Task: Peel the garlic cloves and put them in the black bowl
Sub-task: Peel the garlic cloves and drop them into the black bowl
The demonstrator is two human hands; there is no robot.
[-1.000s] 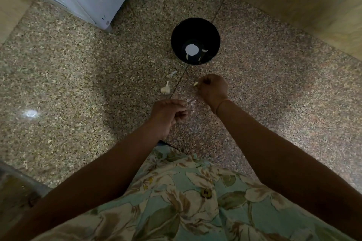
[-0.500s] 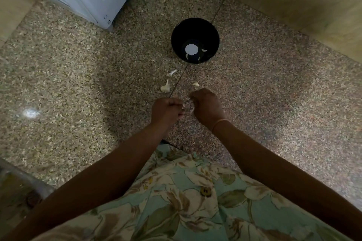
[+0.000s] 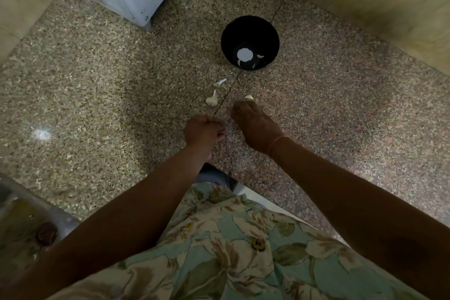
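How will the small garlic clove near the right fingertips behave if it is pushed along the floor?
The garlic clove looks small and rounded, so it is probably light and may roll or skid. The floor shows a glossy reflection, so little friction would likely stop it.

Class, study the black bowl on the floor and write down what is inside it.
Inside the black bowl lie a few small pale garlic cloves beside a round white patch, perhaps glare or a label. The near inner wall is hidden behind the rim.
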